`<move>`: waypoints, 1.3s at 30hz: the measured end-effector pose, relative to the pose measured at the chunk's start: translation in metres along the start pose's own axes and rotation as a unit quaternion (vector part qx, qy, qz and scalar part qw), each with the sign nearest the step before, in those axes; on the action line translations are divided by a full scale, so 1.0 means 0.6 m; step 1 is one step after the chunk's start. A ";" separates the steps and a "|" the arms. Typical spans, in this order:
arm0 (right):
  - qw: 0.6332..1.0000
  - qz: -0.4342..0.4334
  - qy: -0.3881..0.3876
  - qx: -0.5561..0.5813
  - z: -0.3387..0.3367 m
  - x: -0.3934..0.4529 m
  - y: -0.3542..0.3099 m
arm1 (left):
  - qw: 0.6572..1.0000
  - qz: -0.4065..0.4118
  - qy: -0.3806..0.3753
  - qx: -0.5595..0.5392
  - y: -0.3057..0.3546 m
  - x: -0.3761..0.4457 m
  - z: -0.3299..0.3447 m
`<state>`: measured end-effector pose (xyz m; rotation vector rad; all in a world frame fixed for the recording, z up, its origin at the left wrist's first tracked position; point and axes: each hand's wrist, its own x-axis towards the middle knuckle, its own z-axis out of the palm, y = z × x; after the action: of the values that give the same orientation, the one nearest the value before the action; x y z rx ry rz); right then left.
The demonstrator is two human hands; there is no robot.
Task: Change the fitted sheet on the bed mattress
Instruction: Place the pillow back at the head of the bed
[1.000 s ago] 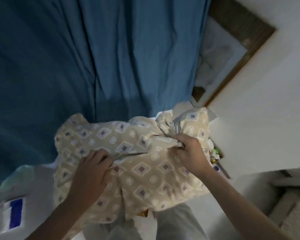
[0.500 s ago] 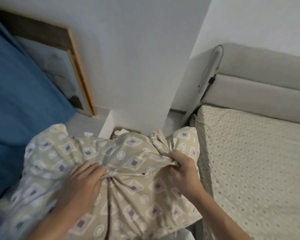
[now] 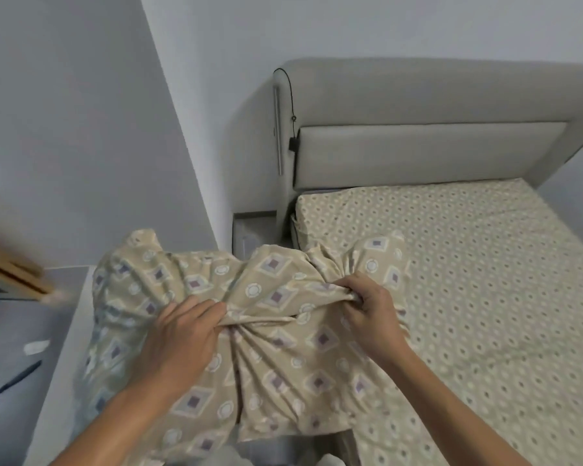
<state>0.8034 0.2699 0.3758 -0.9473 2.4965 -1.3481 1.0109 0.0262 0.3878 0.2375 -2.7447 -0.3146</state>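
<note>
A bunched beige sheet printed with purple diamonds and white circles hangs in front of me. My left hand grips a gathered fold near its middle. My right hand pinches another fold of it to the right. The bundle's right end hangs over the left edge of the mattress, which wears a beige cover with small white dots. Only the mattress's head end and left side show.
A grey padded headboard stands behind the mattress, with a black cable hanging down its left side. White walls close the corner at left. A wooden frame leans low at far left, above a grey floor with small scraps.
My view has swung right from the blue curtain to the bed; the headboard and mattress now fill the right side. Both hands keep their hold on the patterned sheet.
</note>
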 end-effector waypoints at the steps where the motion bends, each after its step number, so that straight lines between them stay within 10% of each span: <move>1: 1.000 0.006 0.010 0.005 -0.002 0.022 0.010 | 1.000 0.003 0.000 -0.001 -0.001 0.027 0.005; 20: 0.968 0.183 0.157 -0.062 -0.092 0.413 0.250 | 0.973 0.155 -0.128 -0.109 -0.070 0.603 0.279; 39: 0.946 0.262 0.104 -0.161 -0.224 0.848 0.817 | 0.961 0.186 -0.164 -0.126 0.008 1.086 0.818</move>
<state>0.1223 0.2570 0.1453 -0.1397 2.8908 -0.9260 0.2273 -0.0112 0.1635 -0.4320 -2.9463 -0.6372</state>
